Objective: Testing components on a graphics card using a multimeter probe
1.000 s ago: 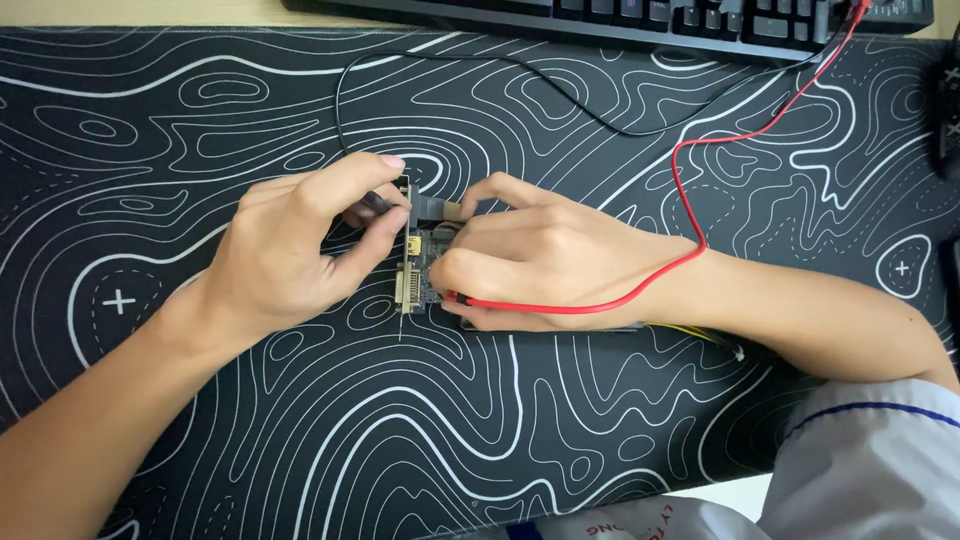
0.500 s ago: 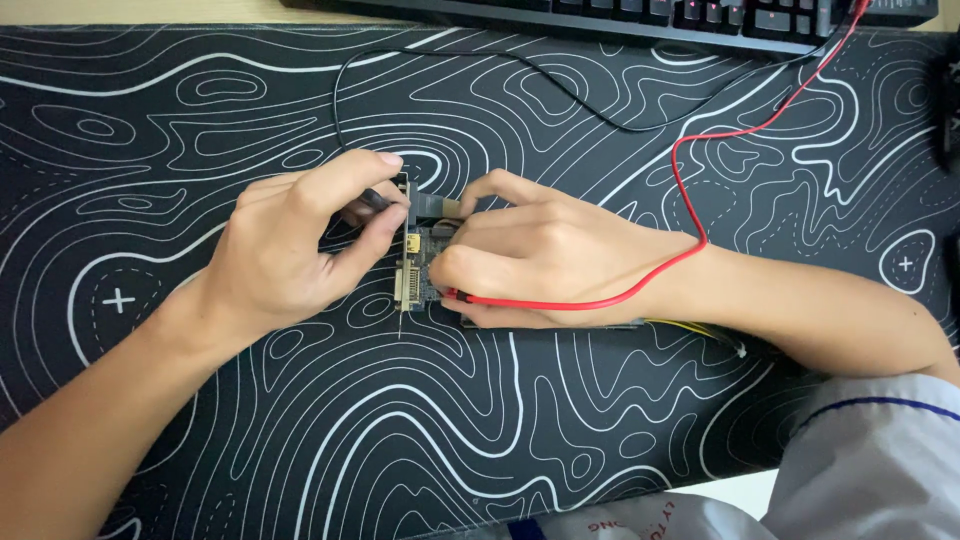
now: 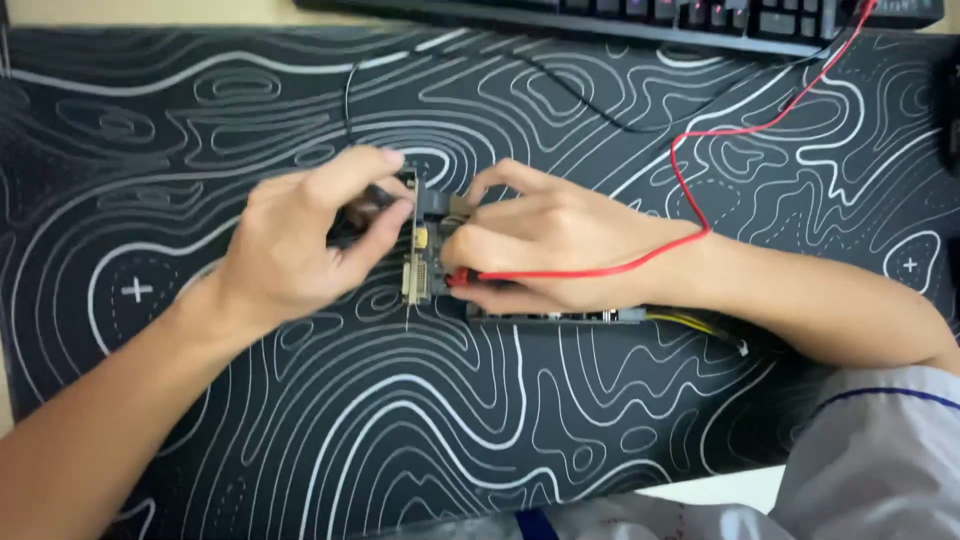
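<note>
Down at the near edge of the desk mat, a pale sleeve sits at the near right corner, and both forearms come in across the black mat with its white contour lines. Middle of the mat now: the left hand is curled, thumb and forefinger pinched on a small dark part right against the metal end bracket of a circuit card; what exactly sits between those fingertips is blurred, hard to tell. Just beside it, the right hand lies over the card, fingers bent and closed down on it, pressing it flat to the mat, with only the card's near edge showing under the palm. A red wire runs from under that hand's fingertips along the back of the wrist, then loops away toward the far right corner. Thin yellow wires poke out from under the right wrist, lying on the mat. Farther off, a thin black cable trails over the mat, and along the far edge sits a dark keyboard, well apart from the hands.
</note>
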